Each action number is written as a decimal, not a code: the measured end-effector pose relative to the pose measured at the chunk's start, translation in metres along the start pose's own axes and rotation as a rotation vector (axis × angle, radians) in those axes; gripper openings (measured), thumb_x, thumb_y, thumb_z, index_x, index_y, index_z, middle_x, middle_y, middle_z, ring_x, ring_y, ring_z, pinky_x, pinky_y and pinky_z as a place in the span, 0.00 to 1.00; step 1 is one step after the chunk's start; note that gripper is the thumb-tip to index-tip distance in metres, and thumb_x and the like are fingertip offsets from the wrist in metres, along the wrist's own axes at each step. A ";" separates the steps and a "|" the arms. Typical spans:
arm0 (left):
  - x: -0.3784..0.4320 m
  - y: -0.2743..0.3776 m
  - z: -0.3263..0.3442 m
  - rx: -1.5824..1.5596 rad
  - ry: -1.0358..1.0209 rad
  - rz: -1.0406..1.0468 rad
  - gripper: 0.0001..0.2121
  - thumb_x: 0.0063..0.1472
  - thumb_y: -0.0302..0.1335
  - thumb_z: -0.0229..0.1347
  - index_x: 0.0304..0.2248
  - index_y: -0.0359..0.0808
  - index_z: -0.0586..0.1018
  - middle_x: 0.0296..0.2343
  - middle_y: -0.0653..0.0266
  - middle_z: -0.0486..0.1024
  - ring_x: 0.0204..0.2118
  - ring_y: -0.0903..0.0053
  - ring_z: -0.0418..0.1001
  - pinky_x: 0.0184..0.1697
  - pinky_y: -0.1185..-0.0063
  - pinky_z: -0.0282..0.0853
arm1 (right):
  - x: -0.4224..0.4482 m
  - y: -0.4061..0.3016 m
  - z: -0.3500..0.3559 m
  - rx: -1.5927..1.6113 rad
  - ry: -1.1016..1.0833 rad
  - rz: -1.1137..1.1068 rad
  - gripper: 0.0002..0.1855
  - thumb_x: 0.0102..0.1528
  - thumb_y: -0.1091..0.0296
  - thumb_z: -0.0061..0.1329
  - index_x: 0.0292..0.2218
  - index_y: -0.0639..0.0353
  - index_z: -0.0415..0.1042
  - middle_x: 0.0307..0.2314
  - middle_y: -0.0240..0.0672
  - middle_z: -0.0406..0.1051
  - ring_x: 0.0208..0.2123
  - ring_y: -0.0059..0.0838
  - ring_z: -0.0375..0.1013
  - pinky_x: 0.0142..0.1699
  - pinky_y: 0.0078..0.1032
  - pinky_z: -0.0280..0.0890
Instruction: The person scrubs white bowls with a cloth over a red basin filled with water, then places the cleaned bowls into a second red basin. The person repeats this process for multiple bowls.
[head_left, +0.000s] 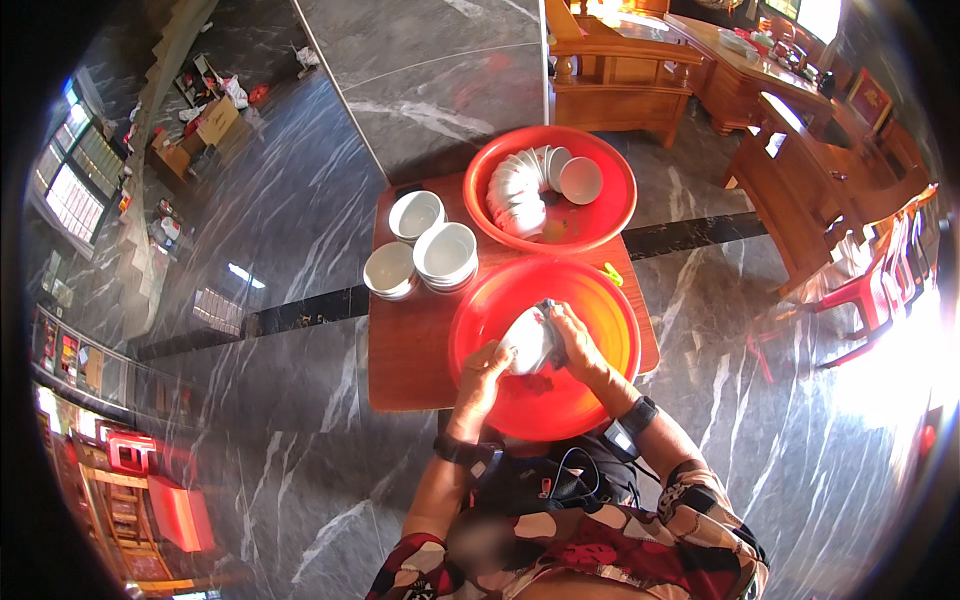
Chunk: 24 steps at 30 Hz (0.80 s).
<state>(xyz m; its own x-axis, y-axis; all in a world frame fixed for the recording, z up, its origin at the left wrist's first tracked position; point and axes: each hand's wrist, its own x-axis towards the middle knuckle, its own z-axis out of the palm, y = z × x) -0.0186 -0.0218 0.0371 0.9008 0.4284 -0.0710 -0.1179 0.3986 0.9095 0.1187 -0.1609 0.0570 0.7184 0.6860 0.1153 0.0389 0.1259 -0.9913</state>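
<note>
Over the near red plastic basin (517, 420), my left hand (484, 375) grips the lower left rim of a white bowl (529, 341). My right hand (577, 341) presses a dark cloth (556, 352) against the bowl's right side. Behind it stands another red basin (626, 202), holding a curved row of nested white bowls (514, 191) and one bowl (581, 180) at the row's right end. Left of the basins, on the wooden table (409, 352), are stacks of white bowls: one at the back (416, 215), one in front left (390, 268), and one to the right (445, 253).
A yellow-green object (613, 274) lies at the table's right edge. Carved wooden furniture (622, 97) stands at the back right, with red plastic chairs (862, 300) nearer on the right. A red stool (131, 450) and a wooden chair (127, 517) are at the lower left. Cardboard boxes (217, 120) sit far left.
</note>
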 end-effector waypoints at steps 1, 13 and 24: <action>0.001 0.001 0.003 0.081 0.000 0.003 0.07 0.60 0.31 0.53 0.29 0.36 0.74 0.26 0.76 0.70 0.30 0.88 0.67 0.35 0.85 0.63 | -0.002 0.000 0.004 0.016 0.028 0.109 0.30 0.53 0.64 0.49 0.54 0.62 0.55 0.41 0.52 0.63 0.41 0.43 0.67 0.47 0.36 0.63; 0.004 0.002 0.001 0.165 -0.102 0.011 0.09 0.60 0.31 0.53 0.27 0.34 0.74 0.23 0.77 0.67 0.28 0.91 0.63 0.32 0.88 0.59 | -0.004 -0.006 0.017 -0.431 -0.054 -0.332 0.32 0.52 0.53 0.49 0.52 0.63 0.58 0.50 0.53 0.55 0.53 0.50 0.57 0.56 0.39 0.53; -0.001 0.017 0.009 0.470 -0.127 0.059 0.11 0.50 0.27 0.61 0.20 0.35 0.69 0.22 0.75 0.69 0.27 0.85 0.67 0.34 0.81 0.63 | 0.002 0.050 -0.014 0.429 -0.147 0.332 0.14 0.53 0.64 0.49 0.39 0.61 0.64 0.30 0.32 0.68 0.30 0.24 0.68 0.34 0.24 0.65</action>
<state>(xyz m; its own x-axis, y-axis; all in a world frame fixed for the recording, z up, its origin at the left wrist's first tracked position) -0.0180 -0.0231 0.0562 0.9456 0.3251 0.0098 0.0050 -0.0449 0.9990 0.1323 -0.1634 0.0070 0.5383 0.8274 -0.1601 -0.4809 0.1456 -0.8646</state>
